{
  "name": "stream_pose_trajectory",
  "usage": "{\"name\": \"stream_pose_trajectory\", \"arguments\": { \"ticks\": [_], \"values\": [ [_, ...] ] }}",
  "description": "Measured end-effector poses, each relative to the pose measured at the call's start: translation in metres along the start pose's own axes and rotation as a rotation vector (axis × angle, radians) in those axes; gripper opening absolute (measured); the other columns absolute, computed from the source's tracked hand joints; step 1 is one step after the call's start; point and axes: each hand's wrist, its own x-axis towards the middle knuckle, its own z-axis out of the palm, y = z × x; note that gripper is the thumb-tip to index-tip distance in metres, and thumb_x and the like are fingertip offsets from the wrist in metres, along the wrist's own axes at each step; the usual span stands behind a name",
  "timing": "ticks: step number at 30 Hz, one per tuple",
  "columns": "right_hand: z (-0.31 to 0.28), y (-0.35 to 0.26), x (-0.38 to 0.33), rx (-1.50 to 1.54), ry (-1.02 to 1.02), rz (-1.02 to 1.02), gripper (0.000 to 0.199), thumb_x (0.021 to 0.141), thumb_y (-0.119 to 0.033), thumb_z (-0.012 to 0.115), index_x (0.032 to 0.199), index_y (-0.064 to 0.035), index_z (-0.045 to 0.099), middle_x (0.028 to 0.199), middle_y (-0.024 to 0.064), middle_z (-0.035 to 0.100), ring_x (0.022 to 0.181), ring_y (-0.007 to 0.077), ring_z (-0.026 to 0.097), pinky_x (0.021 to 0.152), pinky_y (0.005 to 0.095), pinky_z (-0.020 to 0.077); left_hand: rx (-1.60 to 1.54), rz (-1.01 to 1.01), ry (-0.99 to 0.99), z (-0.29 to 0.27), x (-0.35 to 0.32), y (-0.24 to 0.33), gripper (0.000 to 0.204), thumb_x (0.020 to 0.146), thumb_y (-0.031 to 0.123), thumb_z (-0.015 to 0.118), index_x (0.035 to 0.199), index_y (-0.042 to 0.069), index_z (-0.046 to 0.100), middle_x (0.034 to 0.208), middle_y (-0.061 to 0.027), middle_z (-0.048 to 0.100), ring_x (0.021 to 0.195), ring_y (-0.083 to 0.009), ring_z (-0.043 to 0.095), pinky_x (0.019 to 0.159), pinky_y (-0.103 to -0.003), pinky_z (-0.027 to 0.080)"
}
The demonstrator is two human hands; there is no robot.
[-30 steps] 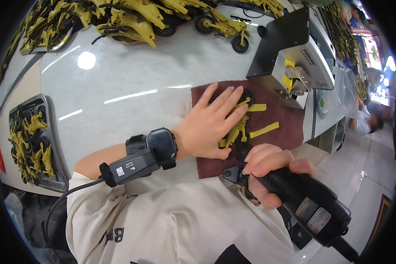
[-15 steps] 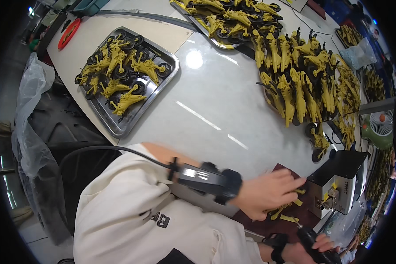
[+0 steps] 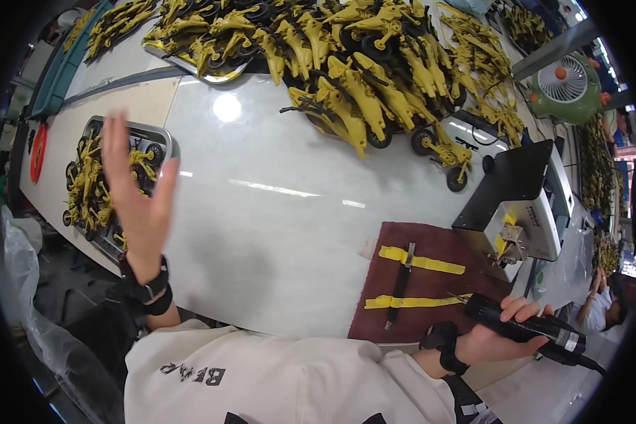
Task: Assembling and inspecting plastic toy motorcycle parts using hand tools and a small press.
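My left hand (image 3: pixel 136 189) is raised with fingers spread, empty, over the metal tray (image 3: pixel 164 143) of yellow toy parts at the left. My right hand (image 3: pixel 505 332) grips a black electric screwdriver (image 3: pixel 537 328) at the lower right, its tip at the edge of a dark red mat (image 3: pixel 438 249). On the mat lie two yellow strips (image 3: pixel 422 261) and a thin black rod (image 3: pixel 400 285) across them.
A big heap of yellow wheeled toy parts (image 3: pixel 360 63) covers the back of the white table (image 3: pixel 275 219). A grey and black fixture box (image 3: pixel 526 205) stands right of the mat. A green fan (image 3: pixel 569 88) is at far right. Another person (image 3: pixel 604 300) sits at the right edge.
My left hand left the mat and swung out to the left over the tray. The view turned left, then back. The yellow part on the mat is now two strips with a rod.
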Motion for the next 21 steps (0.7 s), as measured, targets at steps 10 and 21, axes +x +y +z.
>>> {"name": "stream_pose_trajectory", "arguments": {
  "ticks": [10, 21],
  "values": [
    [-0.007, -0.013, -0.002, -0.053, 0.025, -0.064, 0.05, 0.089, -0.045, 0.05, 0.114, -0.0043, 0.036, 0.066, 0.0055, 0.047, 0.049, 0.0145, 0.046, 0.052, 0.0273, 0.0359, -0.081, 0.537, -0.261, 0.159, 0.05, 0.123, 0.05, 0.067, 0.018, 0.07, 0.114, 0.017, 0.054, 0.118, -0.0046, 0.048, 0.125, -0.0267, 0.035, 0.099, -0.047, 0.023],
    [-0.001, 0.003, 0.01, -0.101, 0.081, -0.012, 0.055, 0.087, -0.052, 0.05, 0.114, -0.0051, 0.037, 0.063, 0.0046, 0.046, 0.045, 0.0151, 0.044, 0.049, 0.0286, 0.0371, -0.324, 0.619, -0.267, 0.151, 0.078, 0.125, 0.031, 0.063, 0.004, 0.064, 0.093, 0.014, 0.06, 0.101, -0.0028, 0.054, 0.107, -0.0252, 0.046, 0.09, -0.04, 0.03]
  ]
}}
